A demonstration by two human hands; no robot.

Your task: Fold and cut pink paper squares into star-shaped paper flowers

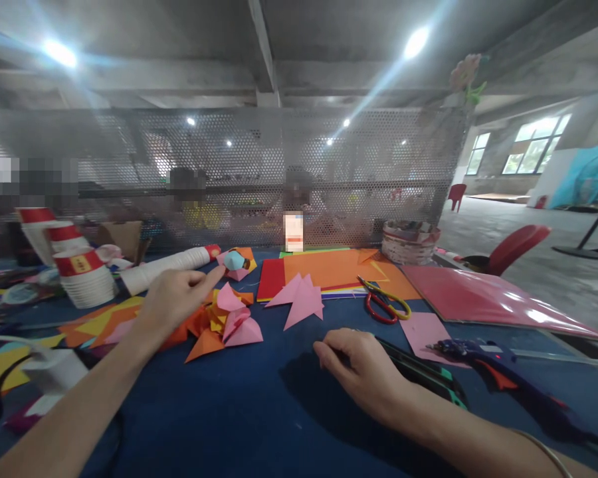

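Observation:
My left hand (177, 295) reaches out over the paper pieces, index finger stretched and the other fingers partly curled. Its fingertip is at the edge of a small folded paper piece (236, 260) in blue, pink and orange; whether it touches is hard to tell. Below that hand lies a heap of folded orange, yellow and pink paper (224, 317). My right hand (361, 365) rests on the blue tabletop (219, 425) with its fingers curled in, and nothing shows in them. Beside it, partly hidden by the hand, is a black and green utility knife (428, 372). Pink folded triangles (301, 300) lie ahead of it.
Scissors (386, 302) lie on coloured paper sheets (329, 265). On the right are a glue gun (503, 372), a pink square sheet (426, 332) and a red plastic-covered pack (498, 299). Stacked paper cups (84, 282), a white adapter (57, 372) and a basket (411, 242) stand around.

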